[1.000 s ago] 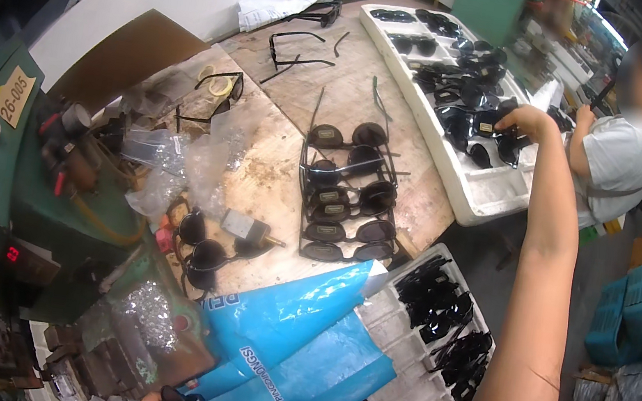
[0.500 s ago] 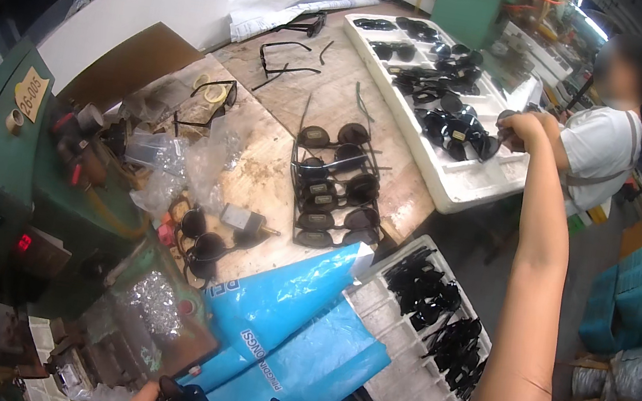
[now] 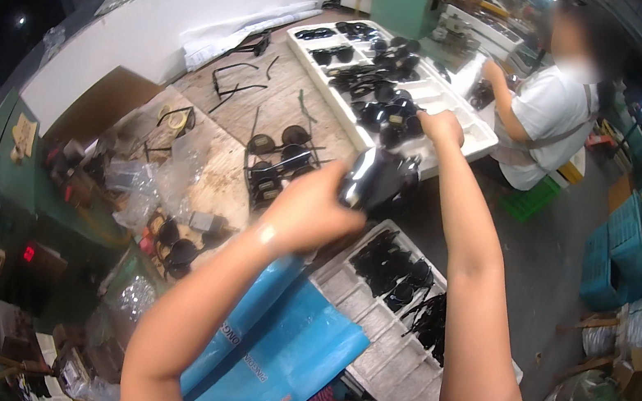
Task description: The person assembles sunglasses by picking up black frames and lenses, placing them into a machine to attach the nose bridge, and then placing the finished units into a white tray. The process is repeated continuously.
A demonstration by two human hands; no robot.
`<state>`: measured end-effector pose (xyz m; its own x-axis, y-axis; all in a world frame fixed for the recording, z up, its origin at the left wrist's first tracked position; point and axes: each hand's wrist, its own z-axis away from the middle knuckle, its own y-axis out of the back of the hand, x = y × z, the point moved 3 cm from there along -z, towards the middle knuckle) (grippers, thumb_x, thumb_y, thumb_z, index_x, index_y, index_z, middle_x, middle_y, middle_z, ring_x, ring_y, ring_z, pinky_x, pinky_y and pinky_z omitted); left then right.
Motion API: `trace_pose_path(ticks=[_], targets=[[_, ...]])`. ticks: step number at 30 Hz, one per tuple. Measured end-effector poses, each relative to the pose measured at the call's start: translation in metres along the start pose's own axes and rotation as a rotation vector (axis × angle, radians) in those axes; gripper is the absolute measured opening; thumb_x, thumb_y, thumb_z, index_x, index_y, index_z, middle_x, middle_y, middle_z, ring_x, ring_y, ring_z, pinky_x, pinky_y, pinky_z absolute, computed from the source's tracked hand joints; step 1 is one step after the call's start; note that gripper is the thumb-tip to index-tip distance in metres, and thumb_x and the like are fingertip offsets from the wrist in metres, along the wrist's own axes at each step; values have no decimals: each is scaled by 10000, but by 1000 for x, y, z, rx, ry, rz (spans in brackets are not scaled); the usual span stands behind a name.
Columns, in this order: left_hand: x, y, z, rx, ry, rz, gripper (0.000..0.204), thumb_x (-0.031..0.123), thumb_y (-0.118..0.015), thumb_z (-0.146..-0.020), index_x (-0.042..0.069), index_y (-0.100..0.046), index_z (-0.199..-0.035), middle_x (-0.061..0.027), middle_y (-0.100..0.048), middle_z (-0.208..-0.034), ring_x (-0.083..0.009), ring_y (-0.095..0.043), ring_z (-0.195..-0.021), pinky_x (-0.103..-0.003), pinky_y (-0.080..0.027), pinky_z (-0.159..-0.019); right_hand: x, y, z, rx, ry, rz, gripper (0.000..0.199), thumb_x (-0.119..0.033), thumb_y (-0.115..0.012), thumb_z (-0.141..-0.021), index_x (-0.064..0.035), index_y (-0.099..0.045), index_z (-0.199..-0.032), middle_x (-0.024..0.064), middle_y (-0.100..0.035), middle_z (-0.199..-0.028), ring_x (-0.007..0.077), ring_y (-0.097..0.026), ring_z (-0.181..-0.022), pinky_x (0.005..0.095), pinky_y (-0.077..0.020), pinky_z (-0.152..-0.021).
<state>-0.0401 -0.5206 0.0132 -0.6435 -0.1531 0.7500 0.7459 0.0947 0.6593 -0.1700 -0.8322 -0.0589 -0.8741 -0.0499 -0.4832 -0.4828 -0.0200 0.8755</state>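
My left hand (image 3: 311, 209) is closed round a pair of black sunglasses (image 3: 362, 178), slightly smeared by motion, raised in front of the bench. My right arm stretches to the long white foam tray (image 3: 479, 140), where my right hand (image 3: 442, 127) has its fingertips bent onto black sunglasses (image 3: 396, 122) at the near end of the pile. Folded sunglasses fill several compartments farther along that tray. Left of the tray, a stack of dark sunglasses (image 3: 294, 135) lies on the wooden bench, partly hidden behind my left hand.
Another foam tray (image 3: 341, 288) with dark eyewear parts sits low before me, beside blue plastic sheeting (image 3: 300, 338). A green machine (image 3: 31, 195) with red displays stands left. Loose frames (image 3: 235, 81) lie on the bench. A person (image 3: 554, 111) works beyond the tray; crates (image 3: 616, 253) stand right.
My left hand has risen from the lower edge to the middle, carrying sunglasses. The view has shifted right; my right hand stays at the foam tray, now farther along its near end.
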Motion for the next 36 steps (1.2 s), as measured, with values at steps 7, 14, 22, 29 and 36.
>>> trace_pose_path(ticks=[7, 14, 22, 29, 36], targets=[[16, -87, -198, 161, -89, -467, 473, 230, -643, -728, -20, -551, -1119, -224, -628, -1064, -332, -638, -983, -386, -516, -857, 105, 40, 112, 315, 323, -995, 271, -117, -647, -868, -1, -631, -1112, 92, -656, -1089, 179, -599, -1025, 300, -455, -894], [21, -148, -260, 287, 36, -665, 335, 216, -595, -861, 37, -579, -1143, -147, -593, -1125, -290, -631, -1010, -429, -522, -796, 270, -25, 342, 195, -231, -1194, 113, -47, -591, -860, 5, -612, -958, 83, -649, -847, 149, -598, -733, 274, -488, -695], [6, -148, -256, 127, 194, -903, 371, 249, -484, -938, 68, -575, -1249, -99, -569, -1211, -278, -515, -1145, -535, -414, -907, 257, -44, 345, 32, -345, -1336, 120, -35, -592, -859, -10, -617, -974, 89, -671, -856, 175, -637, -732, 298, -521, -702], [5, -133, -245, 286, 129, -905, 405, 247, -456, -929, 101, -518, -1302, -67, -539, -1300, -243, -493, -1197, -591, -353, -960, 200, -48, 360, -222, -214, -1505, 173, -14, -599, -844, 14, -605, -1015, 109, -674, -927, 176, -637, -841, 298, -503, -802], [12, -88, -179, 500, -118, -514, 144, 158, -628, -767, 73, -686, -868, -139, -694, -905, -286, -678, -851, -435, -533, -705, 121, -2, 361, -190, 283, -1314, 317, 63, -548, -722, 21, -596, -1032, 101, -609, -994, 183, -585, -951, 307, -440, -909]])
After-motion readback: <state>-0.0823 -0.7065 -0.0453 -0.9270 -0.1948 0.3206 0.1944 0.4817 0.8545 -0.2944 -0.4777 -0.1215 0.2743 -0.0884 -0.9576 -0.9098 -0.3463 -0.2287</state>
